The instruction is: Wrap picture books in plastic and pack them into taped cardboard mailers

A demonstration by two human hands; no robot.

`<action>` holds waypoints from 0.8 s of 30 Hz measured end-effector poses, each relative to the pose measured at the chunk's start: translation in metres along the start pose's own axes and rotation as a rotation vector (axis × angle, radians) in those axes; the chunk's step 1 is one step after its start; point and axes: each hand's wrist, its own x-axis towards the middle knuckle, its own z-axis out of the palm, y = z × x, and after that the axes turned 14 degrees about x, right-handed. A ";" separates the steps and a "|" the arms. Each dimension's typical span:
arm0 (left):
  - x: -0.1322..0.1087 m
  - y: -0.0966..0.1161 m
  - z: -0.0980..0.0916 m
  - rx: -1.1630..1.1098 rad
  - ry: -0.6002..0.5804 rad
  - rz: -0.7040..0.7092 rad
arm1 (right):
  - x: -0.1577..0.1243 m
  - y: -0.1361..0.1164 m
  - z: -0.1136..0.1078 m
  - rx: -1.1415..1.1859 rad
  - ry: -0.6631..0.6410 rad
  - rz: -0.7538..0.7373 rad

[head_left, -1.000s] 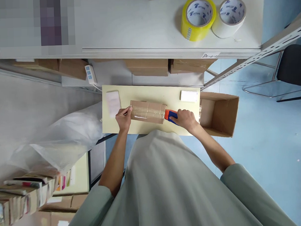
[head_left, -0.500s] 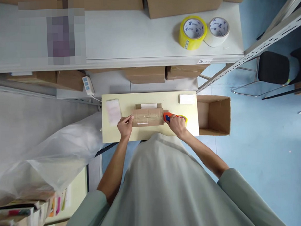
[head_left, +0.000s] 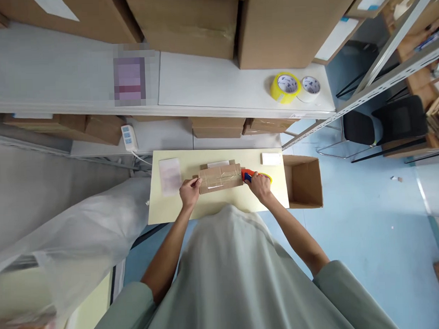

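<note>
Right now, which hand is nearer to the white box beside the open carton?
Right. The right hand, gripping the tape dispenser, sits just in front of the white box; the left hand rests at the cardboard parcel's opposite end, farther left.

I read this as a warehouse packing station. A grey metal shelf rack (head_left: pixel 210 95) runs across my view, loaded with large brown cardboard cartons (head_left: pixel 279 28). A yellow roll of packing tape (head_left: pixel 285 87) and a white tape roll (head_left: pixel 310 88) lie on its shelf. Below it, a small pale-yellow table (head_left: pixel 170 209) carries a taped brown cardboard parcel (head_left: pixel 220 178) and a red-and-blue tape dispenser (head_left: pixel 247 175). An open brown cardboard box (head_left: pixel 306 180) stands just beside the table on the blue floor (head_left: pixel 368 217).
</note>
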 end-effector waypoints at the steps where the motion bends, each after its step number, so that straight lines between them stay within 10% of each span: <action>1: 0.002 0.000 -0.001 0.004 -0.008 0.009 | 0.004 -0.002 -0.001 -0.008 -0.010 -0.006; 13: 0.018 0.018 -0.027 -0.026 0.022 0.091 | 0.008 -0.019 -0.041 -0.046 -0.012 0.053; 24: 0.072 0.209 -0.132 -0.253 0.294 0.804 | -0.003 -0.094 -0.223 0.213 0.414 -0.276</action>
